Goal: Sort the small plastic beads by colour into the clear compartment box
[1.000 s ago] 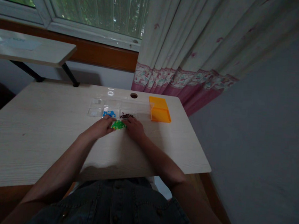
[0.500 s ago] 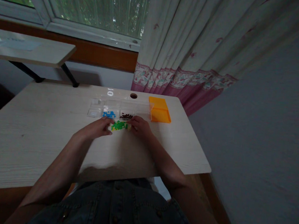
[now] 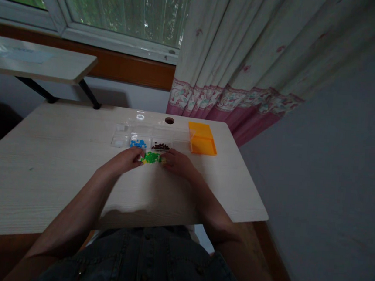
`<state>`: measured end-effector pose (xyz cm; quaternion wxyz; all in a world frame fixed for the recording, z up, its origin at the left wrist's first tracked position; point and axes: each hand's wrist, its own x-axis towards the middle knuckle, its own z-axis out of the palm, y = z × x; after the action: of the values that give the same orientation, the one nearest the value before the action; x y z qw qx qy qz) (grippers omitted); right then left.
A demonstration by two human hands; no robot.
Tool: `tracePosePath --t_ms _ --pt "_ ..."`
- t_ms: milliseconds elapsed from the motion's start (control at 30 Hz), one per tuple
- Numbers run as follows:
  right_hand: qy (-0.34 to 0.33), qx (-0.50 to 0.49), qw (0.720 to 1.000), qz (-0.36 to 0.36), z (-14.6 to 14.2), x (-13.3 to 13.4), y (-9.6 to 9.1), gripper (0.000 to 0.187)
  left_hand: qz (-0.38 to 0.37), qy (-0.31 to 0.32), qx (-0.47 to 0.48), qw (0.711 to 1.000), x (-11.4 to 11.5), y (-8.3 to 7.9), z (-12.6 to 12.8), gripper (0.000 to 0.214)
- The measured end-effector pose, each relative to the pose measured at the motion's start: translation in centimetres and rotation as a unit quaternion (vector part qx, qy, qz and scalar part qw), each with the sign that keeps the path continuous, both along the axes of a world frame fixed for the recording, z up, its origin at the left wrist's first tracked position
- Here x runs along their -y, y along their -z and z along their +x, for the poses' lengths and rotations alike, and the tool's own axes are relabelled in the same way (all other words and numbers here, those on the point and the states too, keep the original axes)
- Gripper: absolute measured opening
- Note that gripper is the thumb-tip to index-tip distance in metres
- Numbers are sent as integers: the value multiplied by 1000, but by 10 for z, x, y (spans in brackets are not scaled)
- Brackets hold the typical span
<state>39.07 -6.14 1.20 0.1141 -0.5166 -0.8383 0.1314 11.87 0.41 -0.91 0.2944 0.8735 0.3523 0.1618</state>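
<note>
Small bright green pieces (image 3: 151,157), with some yellow along their lower edge, lie in a patch between my two hands. At the patch's left end is my left hand (image 3: 127,159), its fingers curled and its thumb close to the yellow edge. My right hand (image 3: 179,163) bends in from the other side, fingertips together at the right end of the patch. What either hand pinches is too small and dark to make out. Just beyond, a clear compartment box (image 3: 119,140) holds blue pieces (image 3: 137,143) and dark brown pieces (image 3: 161,146).
An open orange-yellow box (image 3: 204,133) stands to the right of the clear box. Behind them is a round cable hole (image 3: 169,120) in the pale desk (image 3: 57,159). A raised shelf (image 3: 65,66) on black legs rises at the back left; a curtain (image 3: 214,64) hangs behind.
My left thumb has come up closer to the green and yellow patch, and the fingers have drawn together. My right hand has stayed at the patch's right end. The view has shifted slightly.
</note>
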Motion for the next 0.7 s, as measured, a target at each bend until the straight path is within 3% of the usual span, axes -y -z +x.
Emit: tracePosePath --t_ms 133,300,533,700 --pt "25 0 999 -34 5 1 -9 36 -4 9 12 1000 4 -6 5 11" --pt "36 10 998 -54 6 2 -15 20 13 5 21 1000 11 -17 11 13" --pt "30 6 999 -28 0 -1 -7 16 42 35 29 998 17 -5 20 17" --pt "30 -7 999 -16 -1 -2 -4 15 46 22 22 998 22 -6 26 19"
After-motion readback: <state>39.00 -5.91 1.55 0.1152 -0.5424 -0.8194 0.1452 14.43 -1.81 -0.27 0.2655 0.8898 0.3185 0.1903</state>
